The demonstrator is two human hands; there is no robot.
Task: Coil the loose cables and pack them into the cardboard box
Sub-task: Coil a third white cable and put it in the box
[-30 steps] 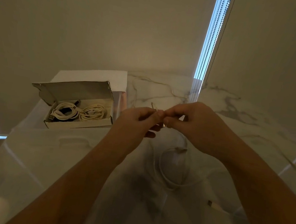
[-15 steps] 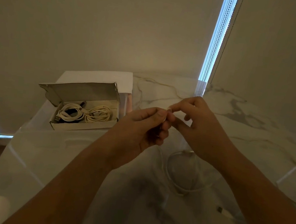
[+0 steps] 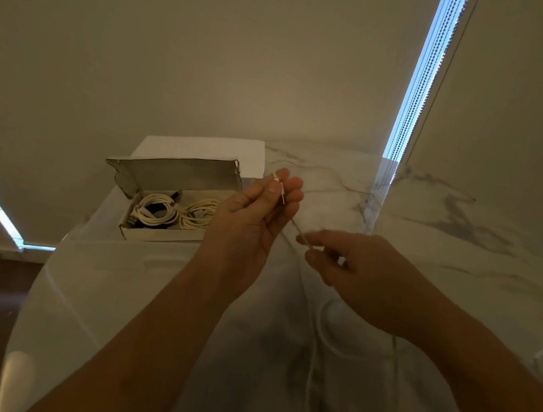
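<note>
Coiling status: left hand (image 3: 254,217) pinches the cable (image 3: 290,220) end; right hand (image 3: 351,268) pinches it lower.
Risk: slack on tabletop (image 3: 114,289) may tangle, I judge.
Box (image 3: 162,236): open, two coils inside.

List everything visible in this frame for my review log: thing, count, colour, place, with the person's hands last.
cardboard box: one, pale, lid open, table's far left.
coiled cables: at least two, white and cream, inside the box.
loose cable: one, white, between both hands, trailing onto the table.
white sheet: one, behind the box.
table: one, white marble.
left hand: pinches the cable's end at its fingertips.
right hand: pinches the cable lower down.
</note>
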